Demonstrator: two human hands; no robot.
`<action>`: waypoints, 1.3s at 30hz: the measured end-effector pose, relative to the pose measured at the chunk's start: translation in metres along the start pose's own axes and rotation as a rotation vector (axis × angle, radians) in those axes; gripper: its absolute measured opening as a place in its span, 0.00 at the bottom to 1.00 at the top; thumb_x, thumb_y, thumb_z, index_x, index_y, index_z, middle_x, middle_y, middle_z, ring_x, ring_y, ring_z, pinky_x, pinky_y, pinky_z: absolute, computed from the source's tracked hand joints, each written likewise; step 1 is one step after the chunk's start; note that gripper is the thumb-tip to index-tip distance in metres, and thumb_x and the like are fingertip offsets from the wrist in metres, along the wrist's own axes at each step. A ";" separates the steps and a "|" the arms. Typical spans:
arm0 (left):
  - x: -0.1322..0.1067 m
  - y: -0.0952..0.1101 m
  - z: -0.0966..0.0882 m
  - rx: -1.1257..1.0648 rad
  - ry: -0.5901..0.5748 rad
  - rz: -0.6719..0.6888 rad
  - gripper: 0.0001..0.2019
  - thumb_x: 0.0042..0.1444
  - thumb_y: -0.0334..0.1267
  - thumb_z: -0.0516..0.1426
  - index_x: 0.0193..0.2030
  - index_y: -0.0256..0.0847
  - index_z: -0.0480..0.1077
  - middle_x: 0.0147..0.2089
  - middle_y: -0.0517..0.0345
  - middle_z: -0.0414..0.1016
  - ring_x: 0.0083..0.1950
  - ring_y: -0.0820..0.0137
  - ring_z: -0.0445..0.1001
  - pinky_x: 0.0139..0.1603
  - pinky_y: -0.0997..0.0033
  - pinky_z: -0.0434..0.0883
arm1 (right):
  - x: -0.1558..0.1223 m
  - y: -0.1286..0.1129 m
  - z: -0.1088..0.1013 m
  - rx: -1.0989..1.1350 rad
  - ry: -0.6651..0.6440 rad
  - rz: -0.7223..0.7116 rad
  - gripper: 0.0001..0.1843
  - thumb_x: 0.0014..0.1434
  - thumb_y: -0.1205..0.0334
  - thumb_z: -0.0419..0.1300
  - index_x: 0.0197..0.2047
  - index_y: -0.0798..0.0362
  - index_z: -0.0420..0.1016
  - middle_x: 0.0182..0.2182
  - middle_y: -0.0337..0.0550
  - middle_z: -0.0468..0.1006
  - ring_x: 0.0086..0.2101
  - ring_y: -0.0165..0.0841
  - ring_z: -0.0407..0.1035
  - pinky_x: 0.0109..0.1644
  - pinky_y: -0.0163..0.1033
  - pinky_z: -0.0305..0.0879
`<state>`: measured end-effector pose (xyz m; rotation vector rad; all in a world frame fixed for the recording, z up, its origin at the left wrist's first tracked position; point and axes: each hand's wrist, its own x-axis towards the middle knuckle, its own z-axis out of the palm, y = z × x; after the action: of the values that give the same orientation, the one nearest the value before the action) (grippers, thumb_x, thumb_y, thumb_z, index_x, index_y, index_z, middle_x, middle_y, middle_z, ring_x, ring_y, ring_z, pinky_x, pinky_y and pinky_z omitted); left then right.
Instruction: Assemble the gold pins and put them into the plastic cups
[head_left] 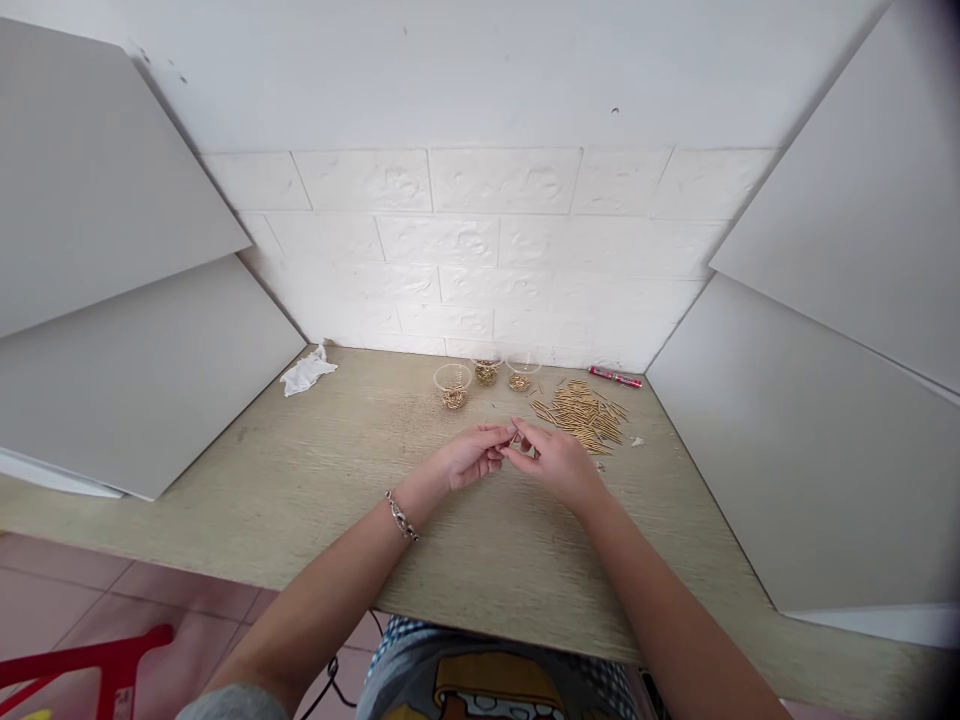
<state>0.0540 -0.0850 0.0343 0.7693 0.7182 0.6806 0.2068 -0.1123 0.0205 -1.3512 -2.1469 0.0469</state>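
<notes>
My left hand (476, 455) and my right hand (555, 462) meet over the middle of the table, fingertips almost touching. Both are closed in a pinch around something small and thin, mostly hidden by the fingers, so its kind cannot be made out. Just right of my right hand lies a loose pile of thin gold-coloured rods (583, 412). Beyond my hands stand three clear plastic cups: a left cup (453, 388), a middle cup (487, 371) and a right cup (520, 376). Each contains small gold-coloured metal pieces.
A red tube-shaped packet (615, 377) lies by the wall at the back right. Crumpled white tissue (308, 371) rests at the back left of the wooden table (300, 490). Grey panels (150, 370) close in both sides, and a white brick-patterned wall (465, 240) stands behind.
</notes>
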 end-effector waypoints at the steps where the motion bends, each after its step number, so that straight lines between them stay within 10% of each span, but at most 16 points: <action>1: 0.000 0.001 0.001 0.015 -0.003 0.001 0.11 0.40 0.39 0.63 0.26 0.33 0.68 0.21 0.65 0.62 0.21 0.84 0.56 0.22 0.80 0.53 | 0.000 0.000 0.000 0.003 -0.007 0.004 0.24 0.56 0.49 0.50 0.50 0.55 0.68 0.28 0.44 0.76 0.28 0.33 0.67 0.32 0.36 0.59; 13: 0.000 0.003 -0.003 0.066 0.051 0.040 0.12 0.41 0.41 0.61 0.25 0.34 0.65 0.20 0.66 0.58 0.21 0.83 0.56 0.23 0.80 0.53 | 0.002 -0.002 -0.005 0.102 0.026 0.161 0.17 0.52 0.48 0.55 0.38 0.51 0.70 0.24 0.38 0.72 0.23 0.28 0.64 0.27 0.33 0.56; 29: -0.005 0.011 -0.003 0.992 0.209 0.447 0.10 0.52 0.41 0.50 0.26 0.36 0.64 0.22 0.65 0.58 0.27 0.77 0.57 0.28 0.75 0.56 | 0.004 -0.003 0.003 0.365 0.072 0.223 0.11 0.56 0.59 0.49 0.32 0.53 0.71 0.25 0.41 0.74 0.25 0.30 0.66 0.31 0.34 0.58; 39: -0.003 0.005 -0.002 1.097 0.187 0.558 0.11 0.54 0.39 0.49 0.25 0.37 0.63 0.23 0.64 0.60 0.28 0.76 0.59 0.29 0.76 0.58 | 0.002 -0.005 0.005 0.316 0.115 0.172 0.11 0.57 0.60 0.48 0.31 0.53 0.69 0.25 0.41 0.74 0.26 0.30 0.66 0.32 0.34 0.58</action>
<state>0.0496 -0.0838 0.0387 1.9810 1.0660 0.8480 0.1995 -0.1122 0.0190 -1.3125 -1.8327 0.3524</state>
